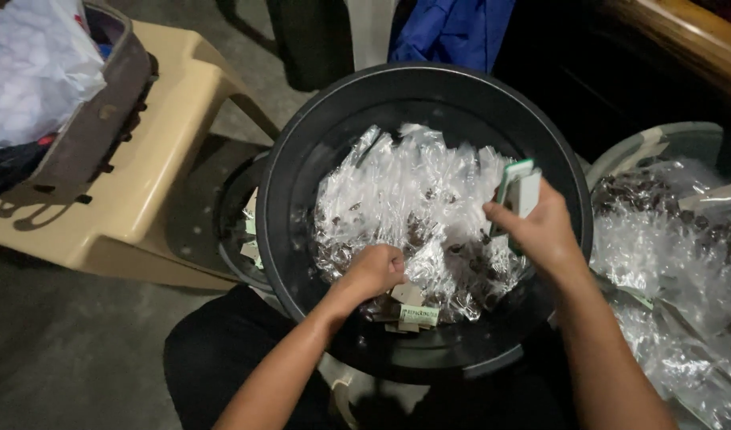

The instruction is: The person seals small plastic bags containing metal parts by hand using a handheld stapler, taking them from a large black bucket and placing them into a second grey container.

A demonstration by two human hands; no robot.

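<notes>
A large black round tub (301, 159) sits in front of me, filled with several clear plastic packets (413, 191) holding small dark pieces. My left hand (375, 271) is closed low in the tub, pinching the packets near a few small paper label cards (413, 312). My right hand (540, 227) is raised over the tub's right side, gripping a small stack of white and green cards (518, 189) upright between thumb and fingers.
A second basin (660, 143) at the right holds more clear packets with dark pieces. A beige plastic chair (154, 167) stands at the left with a bag and a white plastic sack (31, 64) on it. Blue cloth (453, 32) hangs behind the tub.
</notes>
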